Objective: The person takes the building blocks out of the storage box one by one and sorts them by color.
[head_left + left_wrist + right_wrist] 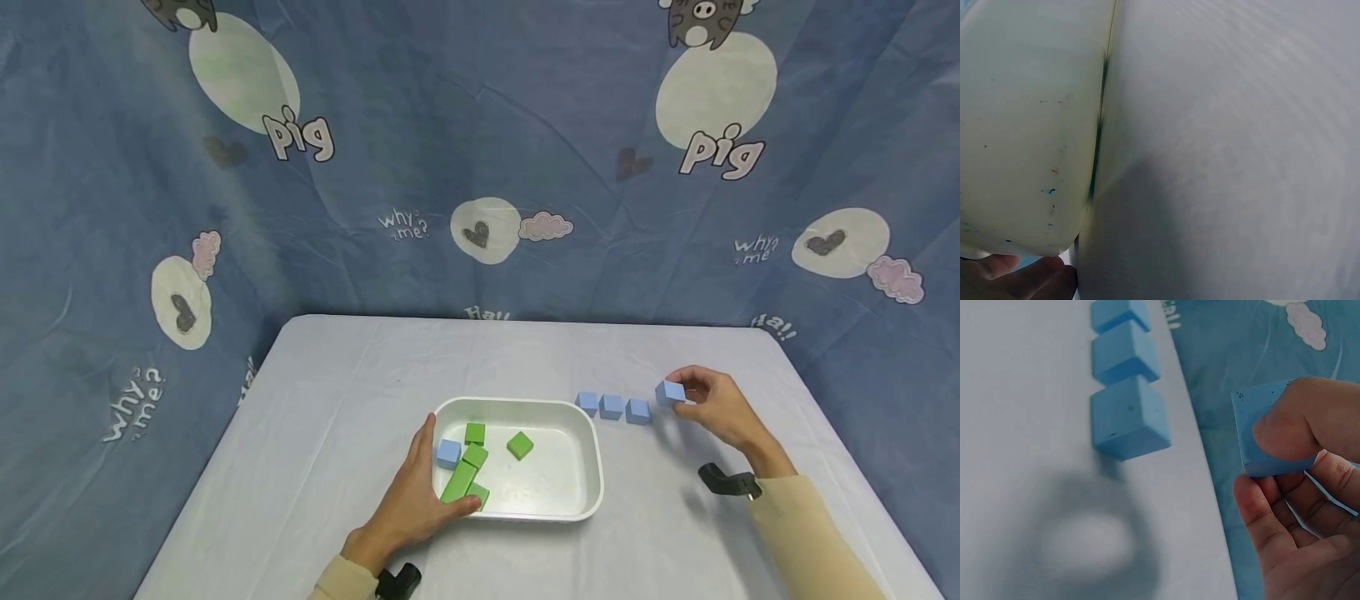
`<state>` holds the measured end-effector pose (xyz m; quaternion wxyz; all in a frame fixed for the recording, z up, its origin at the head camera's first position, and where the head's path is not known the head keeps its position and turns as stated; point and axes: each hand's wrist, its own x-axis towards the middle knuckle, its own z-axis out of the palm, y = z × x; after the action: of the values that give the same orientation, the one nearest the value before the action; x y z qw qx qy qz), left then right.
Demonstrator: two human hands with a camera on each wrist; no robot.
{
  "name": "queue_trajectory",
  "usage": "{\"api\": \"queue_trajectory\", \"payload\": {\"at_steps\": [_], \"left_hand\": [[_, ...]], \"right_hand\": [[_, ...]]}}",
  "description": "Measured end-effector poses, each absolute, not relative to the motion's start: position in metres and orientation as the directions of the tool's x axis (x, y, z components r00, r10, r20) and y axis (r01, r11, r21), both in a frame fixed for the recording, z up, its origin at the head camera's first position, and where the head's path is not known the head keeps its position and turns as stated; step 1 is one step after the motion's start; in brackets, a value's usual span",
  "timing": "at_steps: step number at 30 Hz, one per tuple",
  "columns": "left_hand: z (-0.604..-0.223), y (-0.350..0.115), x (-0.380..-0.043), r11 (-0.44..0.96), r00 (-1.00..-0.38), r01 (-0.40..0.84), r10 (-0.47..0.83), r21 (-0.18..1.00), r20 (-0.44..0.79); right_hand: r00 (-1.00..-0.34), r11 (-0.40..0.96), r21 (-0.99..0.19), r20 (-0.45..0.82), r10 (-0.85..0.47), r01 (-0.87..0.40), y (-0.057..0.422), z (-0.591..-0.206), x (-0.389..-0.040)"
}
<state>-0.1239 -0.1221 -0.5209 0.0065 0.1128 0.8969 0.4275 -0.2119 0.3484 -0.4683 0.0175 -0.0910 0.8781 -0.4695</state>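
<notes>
My right hand [716, 408] pinches a blue cube [670, 393] between thumb and fingers, held above the white table. In the right wrist view the thumb presses one face of that cube [1260, 419]. To its left, a row of three blue cubes [611, 407] sits on the cloth with small gaps between them. My left hand [416, 492] grips the left end of a white tray [525, 518], thumb over the near rim. Inside lie several green blocks [475, 455] and one blue cube [448, 453], mostly towards the left end. The left wrist view shows the tray's outer wall [1029, 137].
A white cloth covers the table [360, 367]. Behind it hangs a blue patterned curtain [375, 167] that meets the table's far edge. The row of cubes begins near the tray's far right corner.
</notes>
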Motion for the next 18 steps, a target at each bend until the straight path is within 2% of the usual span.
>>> {"api": "queue_trajectory", "payload": {"at_steps": [18], "left_hand": [[-0.522,-0.123,-0.124,0.601,-0.976,0.187,0.206,0.777,0.076]], "right_hand": [[-0.991,0.541,-0.835,0.031,-0.13,-0.097,0.353,-0.499,-0.211]]}}
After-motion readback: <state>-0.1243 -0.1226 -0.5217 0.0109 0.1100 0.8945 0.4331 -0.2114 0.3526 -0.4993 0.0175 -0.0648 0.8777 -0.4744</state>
